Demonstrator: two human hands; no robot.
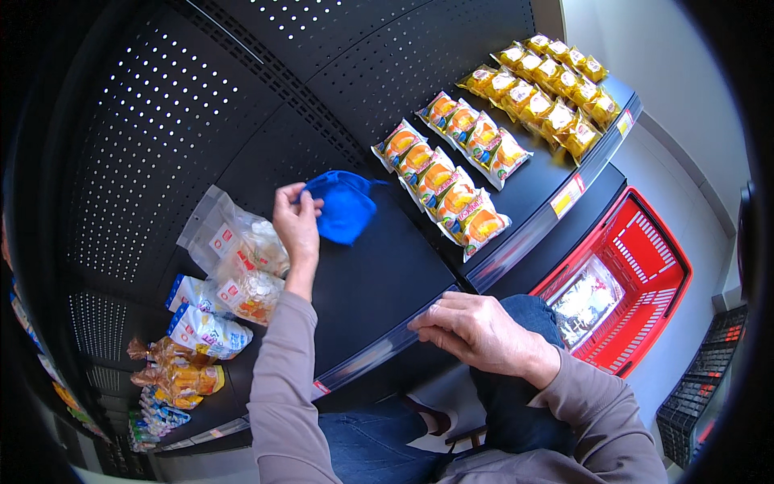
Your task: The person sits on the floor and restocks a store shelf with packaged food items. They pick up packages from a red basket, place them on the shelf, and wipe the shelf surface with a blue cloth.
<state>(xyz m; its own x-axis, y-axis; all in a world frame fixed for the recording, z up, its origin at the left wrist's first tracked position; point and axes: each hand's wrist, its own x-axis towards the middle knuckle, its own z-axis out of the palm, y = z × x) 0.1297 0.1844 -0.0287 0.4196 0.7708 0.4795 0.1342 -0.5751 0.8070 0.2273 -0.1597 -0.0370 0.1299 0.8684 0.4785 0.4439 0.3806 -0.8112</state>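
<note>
My left hand (297, 224) grips the edge of a blue cloth (343, 209) between thumb and fingers, over the black metal shelf (369, 284). Clear plastic bags of pale snacks (257, 293) lie just beside that hand, on its left. My right hand (465, 327) is held with curled fingers at the shelf's front edge, above my knee; whether it holds something small cannot be told. Orange-and-white packets (444, 187) stand in rows farther along the shelf.
Yellow packaged cakes (544, 100) fill the shelf's far right end. A red shopping basket (656, 266) with a plastic package (586, 299) inside stands on the floor. A black crate (701, 381) is at the far right. More bagged goods (175, 372) sit at the lower left.
</note>
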